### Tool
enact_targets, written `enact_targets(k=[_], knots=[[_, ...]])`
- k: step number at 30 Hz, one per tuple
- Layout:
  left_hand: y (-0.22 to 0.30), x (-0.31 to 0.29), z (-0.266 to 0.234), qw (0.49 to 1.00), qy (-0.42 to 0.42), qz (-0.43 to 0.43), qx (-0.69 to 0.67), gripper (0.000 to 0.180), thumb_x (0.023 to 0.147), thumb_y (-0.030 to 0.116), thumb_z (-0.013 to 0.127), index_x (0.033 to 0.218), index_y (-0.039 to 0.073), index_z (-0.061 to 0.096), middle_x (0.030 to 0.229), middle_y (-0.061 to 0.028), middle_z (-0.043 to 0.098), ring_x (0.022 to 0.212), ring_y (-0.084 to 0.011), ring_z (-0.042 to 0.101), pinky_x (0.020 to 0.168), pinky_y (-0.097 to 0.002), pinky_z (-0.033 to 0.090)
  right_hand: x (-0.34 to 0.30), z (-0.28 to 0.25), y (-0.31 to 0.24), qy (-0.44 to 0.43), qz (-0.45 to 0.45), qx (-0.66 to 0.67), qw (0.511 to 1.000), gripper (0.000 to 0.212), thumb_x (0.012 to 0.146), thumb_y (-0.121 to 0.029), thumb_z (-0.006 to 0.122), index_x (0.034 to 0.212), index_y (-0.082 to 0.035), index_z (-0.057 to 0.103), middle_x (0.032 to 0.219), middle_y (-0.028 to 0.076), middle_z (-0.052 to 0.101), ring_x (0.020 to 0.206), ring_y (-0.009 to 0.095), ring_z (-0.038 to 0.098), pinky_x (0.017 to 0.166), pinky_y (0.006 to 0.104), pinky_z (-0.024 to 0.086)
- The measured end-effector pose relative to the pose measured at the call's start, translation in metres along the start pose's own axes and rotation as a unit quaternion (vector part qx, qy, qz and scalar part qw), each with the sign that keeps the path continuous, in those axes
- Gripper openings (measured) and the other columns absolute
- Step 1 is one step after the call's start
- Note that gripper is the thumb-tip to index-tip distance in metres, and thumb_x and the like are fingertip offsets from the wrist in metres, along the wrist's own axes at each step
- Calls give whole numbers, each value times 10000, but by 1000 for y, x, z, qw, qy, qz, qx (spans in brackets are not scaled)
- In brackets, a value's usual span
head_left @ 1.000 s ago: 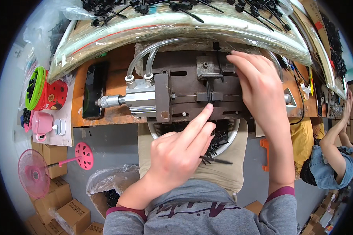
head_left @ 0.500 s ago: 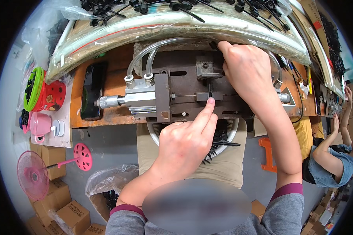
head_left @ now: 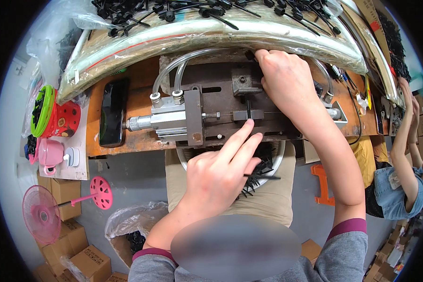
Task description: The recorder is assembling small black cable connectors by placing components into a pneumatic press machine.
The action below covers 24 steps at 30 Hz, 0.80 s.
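A dark metal bench fixture (head_left: pixel 192 122) is in front of me, with a silver pneumatic cylinder (head_left: pixel 169 123) on its left. The cylinder's rod (head_left: pixel 215 115) points toward a small grey block (head_left: pixel 254 115). A slim black plastic piece (head_left: pixel 249 109) stands in this block. My left hand (head_left: pixel 221 174) has its index finger stretched to the block's front edge, at the black piece. Beneath that hand is a thin black stick (head_left: pixel 268 177); whether the hand holds it, I cannot tell. Behind the fixture, my right hand (head_left: pixel 286 77) is closed on a small black knob (head_left: pixel 250 55), its fingertips mostly hidden.
Black plastic parts (head_left: pixel 211 10) cover a plastic-wrapped shelf at the back. Clear air hoses (head_left: pixel 181 63) arch over the fixture. A phone (head_left: pixel 113 113) lies left on the wooden bench. A white-rimmed basin (head_left: pixel 279 164) with black parts is at my lap. Another person (head_left: pixel 399 188) works at right.
The cylinder rod has come out to the right, toward the block. My left fingers have spread slightly and drawn back a little. My right hand stays at the knob.
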<state>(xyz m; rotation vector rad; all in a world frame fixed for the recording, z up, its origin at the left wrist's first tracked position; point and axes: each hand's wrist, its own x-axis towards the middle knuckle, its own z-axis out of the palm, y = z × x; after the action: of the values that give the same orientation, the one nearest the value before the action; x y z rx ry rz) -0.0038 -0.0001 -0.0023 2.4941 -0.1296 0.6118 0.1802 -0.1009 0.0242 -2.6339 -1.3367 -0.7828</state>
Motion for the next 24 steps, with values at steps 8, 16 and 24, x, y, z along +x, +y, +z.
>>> enact_targets(k=[8, 16, 24], knots=[[1, -16, -14, 992, 44, -11, -116, 464, 670, 111, 865, 1102, 32, 714, 1118, -130, 711, 940, -258, 712, 782, -316, 584, -1, -3, 4, -50, 62, 57, 995, 128, 738, -84, 680, 758, 42, 670, 764, 217, 681, 735, 379, 696, 702, 442, 578], [3, -23, -16, 987, 52, -12, -149, 441, 672, 55, 854, 1090, 22, 717, 1082, -131, 719, 932, -247, 717, 772, -301, 585, 7, -14, -1, -161, 118, 66, 978, 186, 784, -167, 700, 811, 17, 699, 809, 192, 687, 887, 357, 660, 843, 442, 522], [6, -25, -12, 987, 48, -9, -152, 439, 667, 32, 850, 1085, 21, 718, 1060, -125, 723, 919, -236, 719, 752, -289, 583, 14, -8, -3, -158, 133, 4, 978, 245, 689, -172, 761, 775, 49, 697, 797, 241, 687, 799, 390, 697, 746, 440, 576]])
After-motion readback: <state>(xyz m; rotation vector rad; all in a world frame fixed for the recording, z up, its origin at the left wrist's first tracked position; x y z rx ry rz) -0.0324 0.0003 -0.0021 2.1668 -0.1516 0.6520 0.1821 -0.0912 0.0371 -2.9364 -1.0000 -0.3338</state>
